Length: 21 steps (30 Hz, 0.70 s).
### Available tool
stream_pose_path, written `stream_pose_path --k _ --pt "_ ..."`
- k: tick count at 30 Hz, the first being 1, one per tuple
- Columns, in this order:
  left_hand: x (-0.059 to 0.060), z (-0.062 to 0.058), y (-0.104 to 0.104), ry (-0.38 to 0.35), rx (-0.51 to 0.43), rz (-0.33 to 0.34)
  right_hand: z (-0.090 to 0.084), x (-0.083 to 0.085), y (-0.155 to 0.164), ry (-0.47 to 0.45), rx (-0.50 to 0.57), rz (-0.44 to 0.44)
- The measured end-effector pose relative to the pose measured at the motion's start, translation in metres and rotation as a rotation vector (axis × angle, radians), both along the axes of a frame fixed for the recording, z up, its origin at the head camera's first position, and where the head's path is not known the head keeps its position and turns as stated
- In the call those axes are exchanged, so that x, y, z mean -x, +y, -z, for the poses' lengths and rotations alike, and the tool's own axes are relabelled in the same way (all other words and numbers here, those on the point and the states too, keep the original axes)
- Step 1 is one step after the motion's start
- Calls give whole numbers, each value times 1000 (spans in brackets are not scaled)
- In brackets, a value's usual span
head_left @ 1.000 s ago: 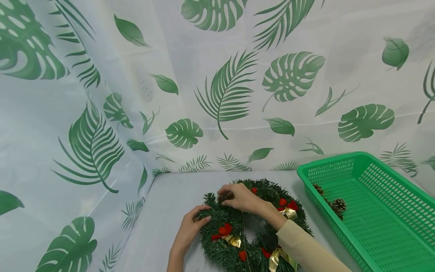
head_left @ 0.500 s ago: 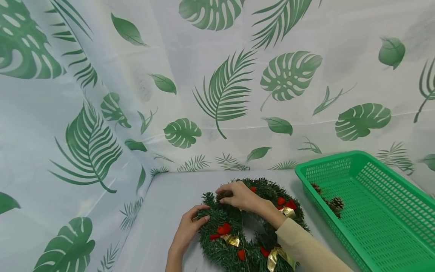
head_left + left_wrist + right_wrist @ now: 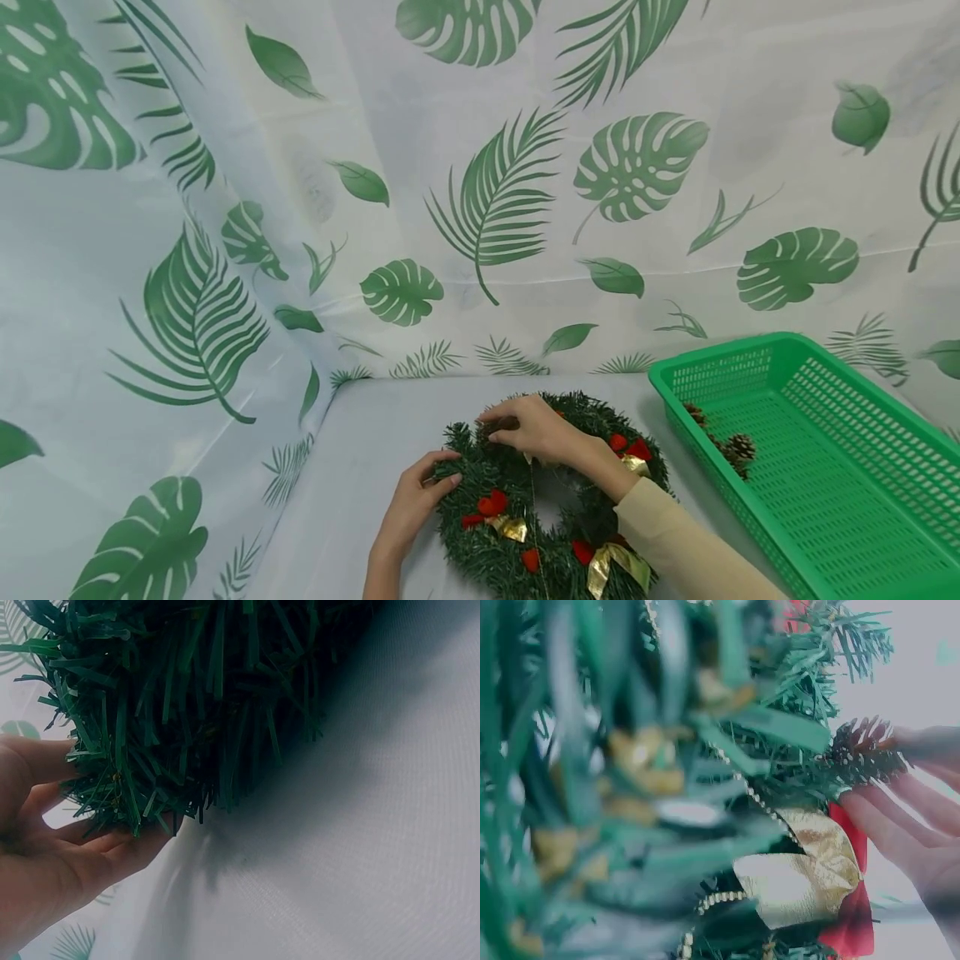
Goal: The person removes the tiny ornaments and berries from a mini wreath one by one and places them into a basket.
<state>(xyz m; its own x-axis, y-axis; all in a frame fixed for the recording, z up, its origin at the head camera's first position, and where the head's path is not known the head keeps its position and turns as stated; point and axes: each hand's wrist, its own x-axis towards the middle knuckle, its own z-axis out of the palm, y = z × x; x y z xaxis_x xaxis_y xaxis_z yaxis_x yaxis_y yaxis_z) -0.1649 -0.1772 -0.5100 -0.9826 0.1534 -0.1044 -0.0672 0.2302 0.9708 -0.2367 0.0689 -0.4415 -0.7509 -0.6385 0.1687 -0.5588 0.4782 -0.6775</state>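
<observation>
A green tinsel wreath [image 3: 480, 558] with red berries and gold bows [image 3: 508, 527] lies on the white surface. At its upper left, my right hand [image 3: 536, 429] pinches a brown pine cone [image 3: 862, 754] against the greenery. In the right wrist view, a gold-and-red bow [image 3: 802, 885] and a beaded gold string [image 3: 754, 793] lie beside that cone. My left hand [image 3: 412, 504] grips the wreath's left edge. The left wrist view has its thumb and fingers [image 3: 135, 851] around the tinsel, with some fingertips hidden beneath.
To the right stands a green plastic basket [image 3: 825, 433], with several pine cones [image 3: 738, 448] along its left side. A white sheet with a green leaf print [image 3: 510, 208] hangs behind and at the left.
The right hand has tilted slightly over the same spot, still pinching the pine cone. The left hand keeps its hold on the wreath, and the head view has shifted a little.
</observation>
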Motion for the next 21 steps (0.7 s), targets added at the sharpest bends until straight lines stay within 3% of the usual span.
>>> stream_pose_path --k 11,21 --pt "1 2 1 -3 2 -2 -10 -2 13 46 10 -15" --pt "2 -2 0 6 30 -1 -25 -3 37 46 -17 71"
